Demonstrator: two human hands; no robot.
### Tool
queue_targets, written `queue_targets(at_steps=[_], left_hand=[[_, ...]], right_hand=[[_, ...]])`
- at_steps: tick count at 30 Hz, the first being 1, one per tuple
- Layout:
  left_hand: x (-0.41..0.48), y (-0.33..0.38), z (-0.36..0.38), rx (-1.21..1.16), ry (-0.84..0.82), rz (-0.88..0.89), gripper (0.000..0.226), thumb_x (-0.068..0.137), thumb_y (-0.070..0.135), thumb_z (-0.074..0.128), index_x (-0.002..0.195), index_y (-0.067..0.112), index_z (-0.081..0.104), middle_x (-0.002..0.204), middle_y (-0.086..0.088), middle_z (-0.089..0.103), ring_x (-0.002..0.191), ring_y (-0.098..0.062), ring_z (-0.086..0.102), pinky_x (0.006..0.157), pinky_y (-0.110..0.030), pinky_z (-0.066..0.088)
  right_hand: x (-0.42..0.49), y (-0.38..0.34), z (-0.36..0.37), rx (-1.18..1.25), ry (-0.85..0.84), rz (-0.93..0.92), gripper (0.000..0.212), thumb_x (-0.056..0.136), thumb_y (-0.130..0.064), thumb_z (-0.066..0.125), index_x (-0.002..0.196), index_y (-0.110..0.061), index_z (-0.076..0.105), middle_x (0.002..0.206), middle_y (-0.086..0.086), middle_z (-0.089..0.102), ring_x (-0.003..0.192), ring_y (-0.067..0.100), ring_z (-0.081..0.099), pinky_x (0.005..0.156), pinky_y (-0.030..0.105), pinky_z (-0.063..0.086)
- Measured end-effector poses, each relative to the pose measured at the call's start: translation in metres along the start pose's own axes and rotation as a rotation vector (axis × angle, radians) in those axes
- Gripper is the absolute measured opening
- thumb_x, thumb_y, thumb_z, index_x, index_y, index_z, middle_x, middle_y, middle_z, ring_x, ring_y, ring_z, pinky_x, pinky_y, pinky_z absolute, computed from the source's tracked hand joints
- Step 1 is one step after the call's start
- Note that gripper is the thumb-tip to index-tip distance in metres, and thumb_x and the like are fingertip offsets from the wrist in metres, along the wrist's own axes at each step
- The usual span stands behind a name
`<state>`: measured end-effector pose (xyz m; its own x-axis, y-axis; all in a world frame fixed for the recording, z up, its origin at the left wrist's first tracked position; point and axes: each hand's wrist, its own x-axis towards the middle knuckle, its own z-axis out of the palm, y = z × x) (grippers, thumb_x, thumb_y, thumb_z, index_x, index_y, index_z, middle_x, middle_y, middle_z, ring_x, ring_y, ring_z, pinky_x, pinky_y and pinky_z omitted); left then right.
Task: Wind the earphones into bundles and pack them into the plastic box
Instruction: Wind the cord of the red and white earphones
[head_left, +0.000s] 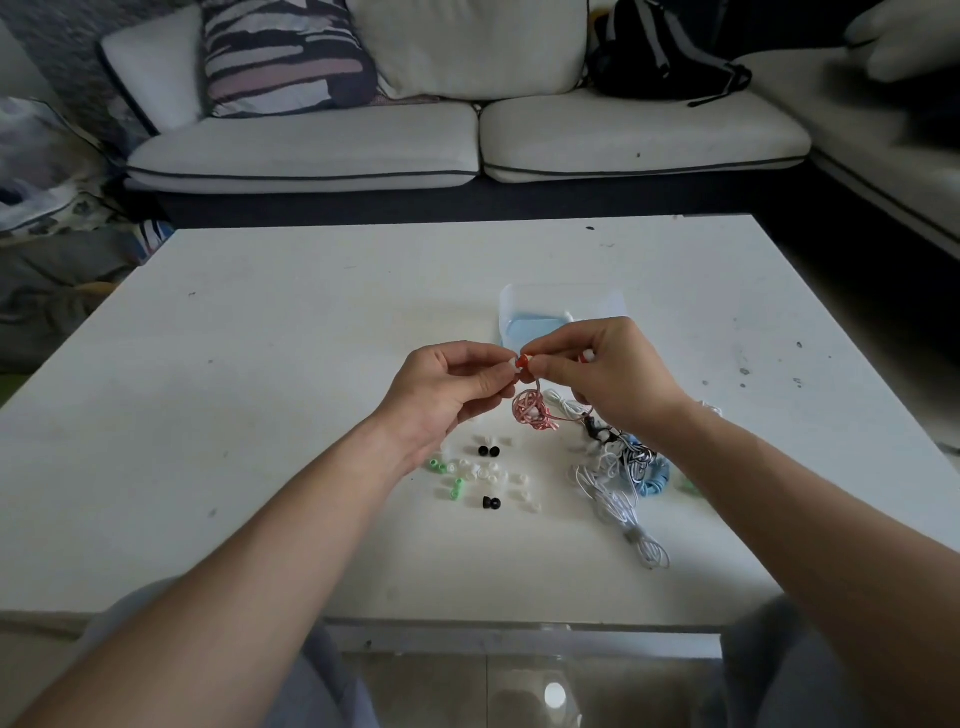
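Both the left hand (447, 384) and the right hand (597, 371) are pinching the pink earphones (531, 410) above the table (311, 322). The plastic box (545, 317) is lying behind; other earphones (618, 478) are waiting unwound, so most work is remaining.

a single wide-angle view from the person's head, looking forward and down over the white worktop (260, 364). it sits close above both forearms, with the left hand (447, 395) and right hand (608, 374) near the middle of the frame. the top of the frame reaches a sofa (467, 150) beyond the worktop's far edge, so the camera tilts only partly down.
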<state>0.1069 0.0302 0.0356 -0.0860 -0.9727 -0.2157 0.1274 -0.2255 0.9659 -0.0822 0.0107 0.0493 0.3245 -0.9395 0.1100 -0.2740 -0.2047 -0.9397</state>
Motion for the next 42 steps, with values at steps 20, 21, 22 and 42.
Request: queue_targets(at_steps=[20, 21, 22, 42], left_hand=[[-0.004, 0.003, 0.001, -0.038, -0.071, -0.068, 0.024, 0.065, 0.015, 0.076, 0.089, 0.011, 0.072, 0.080, -0.007, 0.074, 0.070, -0.012, 0.068, 0.068, -0.020, 0.056], [-0.004, 0.003, 0.001, -0.039, -0.071, -0.069, 0.024, 0.065, 0.015, 0.076, 0.089, 0.010, 0.072, 0.079, -0.006, 0.074, 0.069, -0.011, 0.068, 0.067, -0.019, 0.056], [-0.004, 0.003, 0.001, -0.040, -0.070, -0.069, 0.025, 0.065, 0.015, 0.076, 0.089, 0.010, 0.072, 0.078, -0.006, 0.074, 0.068, -0.011, 0.067, 0.066, -0.019, 0.055], [-0.004, 0.001, 0.004, -0.084, -0.060, -0.071, 0.021, 0.066, 0.016, 0.075, 0.086, 0.011, 0.073, 0.074, -0.003, 0.072, 0.068, -0.010, 0.067, 0.066, -0.018, 0.055]], right_hand=[[0.004, 0.009, -0.005, 0.110, -0.131, 0.070, 0.007, 0.087, -0.017, 0.075, 0.091, -0.020, 0.081, 0.081, 0.008, 0.075, 0.060, 0.023, 0.041, 0.055, 0.032, 0.036], [0.004, 0.010, -0.006, 0.110, -0.133, 0.072, 0.007, 0.087, -0.018, 0.075, 0.090, -0.021, 0.081, 0.080, 0.007, 0.075, 0.060, 0.023, 0.041, 0.056, 0.035, 0.035], [0.004, 0.010, -0.006, 0.106, -0.133, 0.074, 0.007, 0.087, -0.018, 0.076, 0.089, -0.021, 0.081, 0.079, 0.007, 0.074, 0.060, 0.023, 0.041, 0.056, 0.036, 0.035], [0.006, 0.017, -0.006, 0.120, -0.128, 0.058, 0.009, 0.088, -0.014, 0.075, 0.091, -0.020, 0.081, 0.081, 0.011, 0.074, 0.056, 0.018, 0.041, 0.052, 0.029, 0.035]])
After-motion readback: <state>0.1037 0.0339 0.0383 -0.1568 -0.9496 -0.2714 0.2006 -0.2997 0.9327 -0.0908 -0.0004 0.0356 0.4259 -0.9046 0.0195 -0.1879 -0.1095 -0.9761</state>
